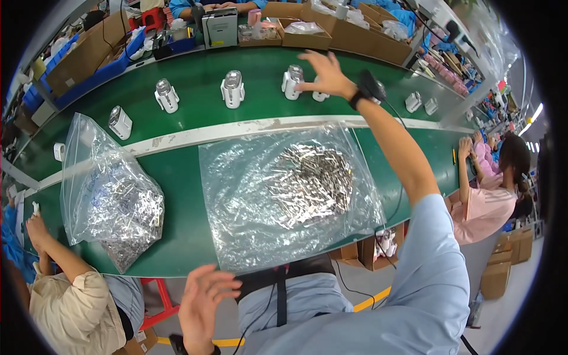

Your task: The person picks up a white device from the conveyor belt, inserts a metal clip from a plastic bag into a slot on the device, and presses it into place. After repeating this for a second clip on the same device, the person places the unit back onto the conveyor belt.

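My right hand point(329, 74) reaches over the far strip of the green bench, fingers spread. Its thumb overlaps the edge of a white-and-grey device point(292, 83); whether they touch I cannot tell. Partly hidden under the palm stands a similar white device point(320, 94). Low in front of the bench's near edge hangs my left hand point(205, 299), empty, with fingers apart and slightly bent. Between my arms lies a flat transparent plastic bag point(236, 207) with a heap of small shiny metal pieces point(313, 186) showing on it or through it.
More white devices point(233, 90) stand spaced along the far strip, behind a pale rail point(177, 141). A bulging bag of metal parts point(127, 207) sits at left. A dark lamp-like object point(371, 87) with a cable is beside my right wrist. Co-workers point(488, 207) sit on both sides.
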A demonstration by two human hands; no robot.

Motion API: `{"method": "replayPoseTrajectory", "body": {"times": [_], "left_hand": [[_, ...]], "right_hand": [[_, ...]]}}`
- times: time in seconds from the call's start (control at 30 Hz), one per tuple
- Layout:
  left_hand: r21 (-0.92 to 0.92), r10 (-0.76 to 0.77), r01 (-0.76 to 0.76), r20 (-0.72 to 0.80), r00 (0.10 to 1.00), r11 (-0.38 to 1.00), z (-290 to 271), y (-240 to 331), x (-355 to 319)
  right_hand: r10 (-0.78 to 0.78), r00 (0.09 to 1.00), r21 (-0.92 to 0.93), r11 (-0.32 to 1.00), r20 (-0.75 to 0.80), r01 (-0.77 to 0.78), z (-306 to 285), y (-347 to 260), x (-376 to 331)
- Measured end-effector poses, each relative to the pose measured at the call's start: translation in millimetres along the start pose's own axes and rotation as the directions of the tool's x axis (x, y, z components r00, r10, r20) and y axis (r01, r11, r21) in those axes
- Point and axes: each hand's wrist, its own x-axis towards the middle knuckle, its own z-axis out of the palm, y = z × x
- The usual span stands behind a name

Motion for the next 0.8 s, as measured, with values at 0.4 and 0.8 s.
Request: {"method": "replayPoseTrajectory", "body": {"times": [0.4,0.8], "left_hand": [[0.558,0.533,-0.525,0.166,0.83,0.643,87.0,-12.1,102.5],[-0.118,-0.019,0.034,0.128,0.992,0.992,28.2,-36.2,65.8]], "right_hand": [[-0.273,0.866,0.735,0.662,0.419,-0.147,-94.9,-211.0,-30.0],[-0.074,0.948,0.566,0.816,0.311,-0.122,-29.8,-186.0,-113.6]]}}
